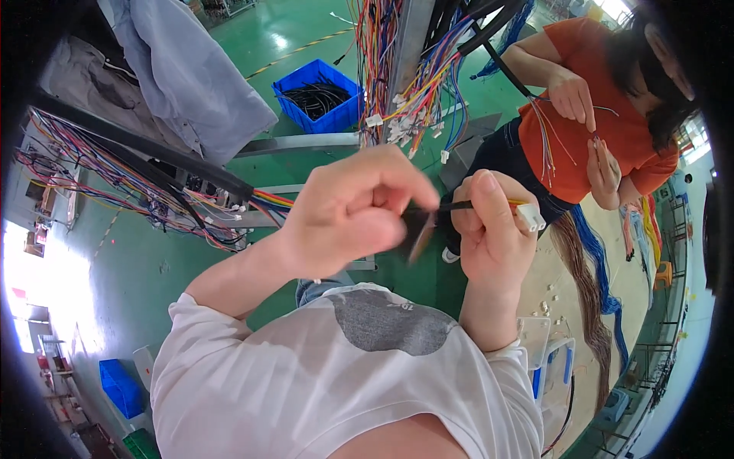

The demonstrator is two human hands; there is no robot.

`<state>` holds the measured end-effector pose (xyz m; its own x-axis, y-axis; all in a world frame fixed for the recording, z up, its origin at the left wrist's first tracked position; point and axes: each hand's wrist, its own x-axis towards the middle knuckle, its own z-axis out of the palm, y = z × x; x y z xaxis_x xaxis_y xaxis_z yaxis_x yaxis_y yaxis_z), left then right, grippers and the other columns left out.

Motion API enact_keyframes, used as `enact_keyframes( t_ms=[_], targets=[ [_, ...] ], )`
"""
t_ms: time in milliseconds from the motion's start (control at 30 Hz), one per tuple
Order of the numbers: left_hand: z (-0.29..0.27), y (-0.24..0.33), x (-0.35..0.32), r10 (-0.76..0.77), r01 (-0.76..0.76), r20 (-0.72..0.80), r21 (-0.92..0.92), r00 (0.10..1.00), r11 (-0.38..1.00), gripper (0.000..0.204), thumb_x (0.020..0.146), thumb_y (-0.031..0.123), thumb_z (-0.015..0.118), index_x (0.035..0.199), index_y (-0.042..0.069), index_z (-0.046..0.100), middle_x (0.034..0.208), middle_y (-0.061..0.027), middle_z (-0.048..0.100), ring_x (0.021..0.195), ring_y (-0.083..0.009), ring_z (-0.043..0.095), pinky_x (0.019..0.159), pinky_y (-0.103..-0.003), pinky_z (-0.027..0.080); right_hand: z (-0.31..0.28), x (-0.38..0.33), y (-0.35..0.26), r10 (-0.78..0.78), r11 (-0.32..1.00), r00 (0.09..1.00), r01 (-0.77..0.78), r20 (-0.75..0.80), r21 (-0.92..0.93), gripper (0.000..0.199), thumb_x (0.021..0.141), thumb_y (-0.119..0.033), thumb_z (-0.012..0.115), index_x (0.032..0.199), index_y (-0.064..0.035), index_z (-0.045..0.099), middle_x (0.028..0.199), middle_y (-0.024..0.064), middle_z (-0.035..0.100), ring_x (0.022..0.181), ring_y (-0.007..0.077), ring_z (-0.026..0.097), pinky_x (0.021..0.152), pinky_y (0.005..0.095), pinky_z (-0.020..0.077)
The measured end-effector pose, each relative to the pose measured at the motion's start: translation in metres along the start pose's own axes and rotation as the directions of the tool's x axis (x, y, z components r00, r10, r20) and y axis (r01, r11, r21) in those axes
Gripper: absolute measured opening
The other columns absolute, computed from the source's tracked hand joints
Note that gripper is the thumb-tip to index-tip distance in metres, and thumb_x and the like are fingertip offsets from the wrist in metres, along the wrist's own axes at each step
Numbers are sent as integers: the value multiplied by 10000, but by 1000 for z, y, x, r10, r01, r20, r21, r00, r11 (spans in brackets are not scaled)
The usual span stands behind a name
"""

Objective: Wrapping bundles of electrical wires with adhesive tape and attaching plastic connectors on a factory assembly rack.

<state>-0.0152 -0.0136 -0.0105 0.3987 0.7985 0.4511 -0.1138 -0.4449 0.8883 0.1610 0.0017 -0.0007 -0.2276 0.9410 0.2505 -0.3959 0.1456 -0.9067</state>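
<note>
My right hand (497,229) is closed round a thin wire bundle, with the thumb on top. A white plastic connector (530,217) sticks out at the right side of that hand, with yellow and red wires running into it. Toward my left hand the bundle shows a black wrapped stretch (456,205). My left hand (352,214) has its fingers curled, with thumb and index finger at a blurred dark disc, apparently a roll of black tape (419,233), beside the bundle. Motion smears the roll, so its exact contact with the fingers is hard to see.
Ahead, bunches of coloured wires (378,69) with white connectors hang from a metal post. A blue bin (317,96) holds black pieces. A sleeved harness (145,145) spans the left. A co-worker in an orange top (596,107) handles wires beside a tabletop (562,260).
</note>
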Motion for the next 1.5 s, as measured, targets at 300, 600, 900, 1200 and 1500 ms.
enact_keyframes(
  t_ms=[300,600,900,1200,1500],
  targets=[
    [13,-5,11,-103,174,-236,304,966,937,504,690,-20,642,1124,55,399,835,8,491,641,-20,455,477,-148,336,2,-1,7,-156,971,987,159,33,-176,340,843,-138,457,526,-44,379,485,-6,346,414,43,277,391,205,167],
    [9,16,8,-236,135,-156,-481,959,866,473,747,301,617,1079,28,420,848,-37,406,510,-35,300,438,-162,228,-2,6,5,-35,991,998,42,-56,128,297,839,-132,477,560,-46,420,496,-18,346,409,39,273,383,202,186],
    [10,15,14,-339,333,-23,-141,940,932,134,774,79,588,862,-2,527,725,9,495,601,-40,474,518,-183,365,-4,10,0,-16,1000,998,15,58,17,180,834,-138,508,690,-30,489,535,-23,396,432,39,325,395,186,223],
    [2,-1,30,-250,270,-284,33,925,962,73,801,91,561,819,21,553,692,13,539,511,-3,393,422,-144,291,13,13,46,-390,863,916,401,97,-307,258,801,-46,540,1016,10,408,754,53,542,657,88,503,583,182,383],
    [-4,1,31,-151,216,-208,339,966,916,99,795,113,574,776,18,556,577,30,489,479,-29,401,412,-189,297,-9,23,21,-141,744,930,325,339,-584,110,829,-76,512,879,9,562,587,-4,513,480,41,458,428,176,339]
  ],
)
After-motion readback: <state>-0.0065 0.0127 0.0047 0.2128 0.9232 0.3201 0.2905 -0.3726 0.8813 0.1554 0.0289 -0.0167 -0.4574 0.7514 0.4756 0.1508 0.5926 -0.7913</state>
